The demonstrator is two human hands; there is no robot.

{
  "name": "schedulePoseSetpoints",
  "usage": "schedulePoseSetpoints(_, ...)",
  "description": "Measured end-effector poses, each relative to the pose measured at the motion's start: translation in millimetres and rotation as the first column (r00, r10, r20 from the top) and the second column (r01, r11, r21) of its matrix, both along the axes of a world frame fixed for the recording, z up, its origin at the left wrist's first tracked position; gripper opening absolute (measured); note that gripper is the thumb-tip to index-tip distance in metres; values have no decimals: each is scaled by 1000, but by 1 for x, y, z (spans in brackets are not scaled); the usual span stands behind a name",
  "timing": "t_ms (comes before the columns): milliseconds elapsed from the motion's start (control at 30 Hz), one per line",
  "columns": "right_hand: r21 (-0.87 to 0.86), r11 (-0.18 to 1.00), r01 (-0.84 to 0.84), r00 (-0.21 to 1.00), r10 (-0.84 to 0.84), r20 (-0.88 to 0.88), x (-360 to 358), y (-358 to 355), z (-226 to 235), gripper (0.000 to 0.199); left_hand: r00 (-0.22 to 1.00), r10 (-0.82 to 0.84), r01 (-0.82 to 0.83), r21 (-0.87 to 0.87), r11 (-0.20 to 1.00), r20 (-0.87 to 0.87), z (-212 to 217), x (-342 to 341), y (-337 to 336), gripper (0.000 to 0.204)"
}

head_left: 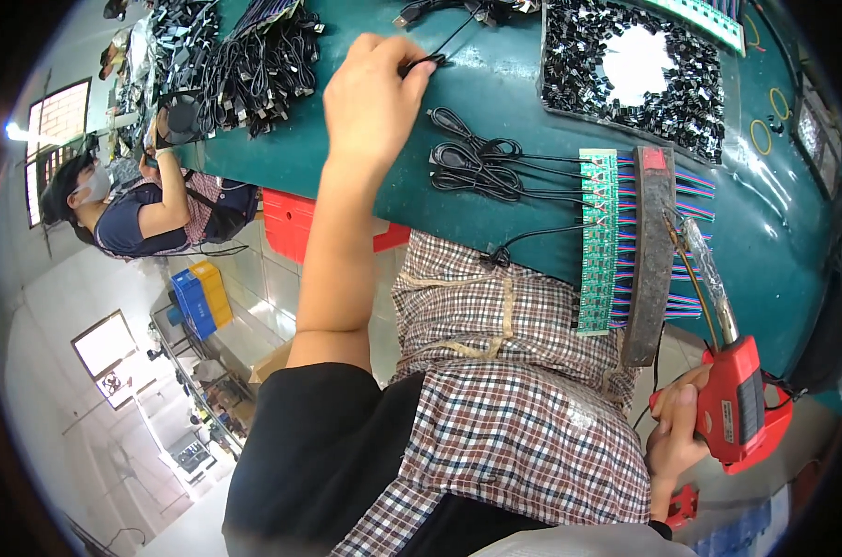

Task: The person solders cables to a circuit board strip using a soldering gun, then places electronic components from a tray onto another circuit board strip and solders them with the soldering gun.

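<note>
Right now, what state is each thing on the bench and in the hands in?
Left hand: closed, pinching a cable
Right hand: gripping the gun
Gun: held; heat can't be told
Board: cables joined toward far end only
Bar: lying across wires
Tray: loaded with black parts
Bands: loose

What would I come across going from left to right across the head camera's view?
A co-worker → a bunch of black cables → the person's left hand → coiled black cables → green circuit boards → a dark bar → a red gun-shaped tool.
</note>
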State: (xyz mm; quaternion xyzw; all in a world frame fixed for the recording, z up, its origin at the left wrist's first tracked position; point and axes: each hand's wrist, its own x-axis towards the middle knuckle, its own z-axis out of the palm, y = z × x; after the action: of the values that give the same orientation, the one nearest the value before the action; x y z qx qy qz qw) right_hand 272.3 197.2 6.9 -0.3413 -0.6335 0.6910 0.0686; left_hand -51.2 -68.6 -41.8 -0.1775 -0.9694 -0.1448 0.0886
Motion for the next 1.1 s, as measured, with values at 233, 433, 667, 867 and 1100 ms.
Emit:
schedulePoseSetpoints(233,4,1000,-22,1000,22,13,-5,-2,3,8,998,-24,31,-112,993,65,26,2,-8,28)
schedulePoseSetpoints(433,47,998,-42,998,39,55,-9,-7,8,8,959,-112,4,380,925,261,6,-20,38,17)
schedulePoseSetpoints(667,12,1000,10,999,-10,43,-12,-8,8,8,962,-138,61,308,949,237,-8,-8,16,26)
schedulePoseSetpoints(867,34,999,-34,999,33,42,-11,-10,7,11,968,-116,36,330,943,224,7,2,37,16)
schedulePoseSetpoints(1100,67,998,-17,1000,17,0,-14,-11,4,7,946,-114,-55,495,867,305,36,40,43,13)
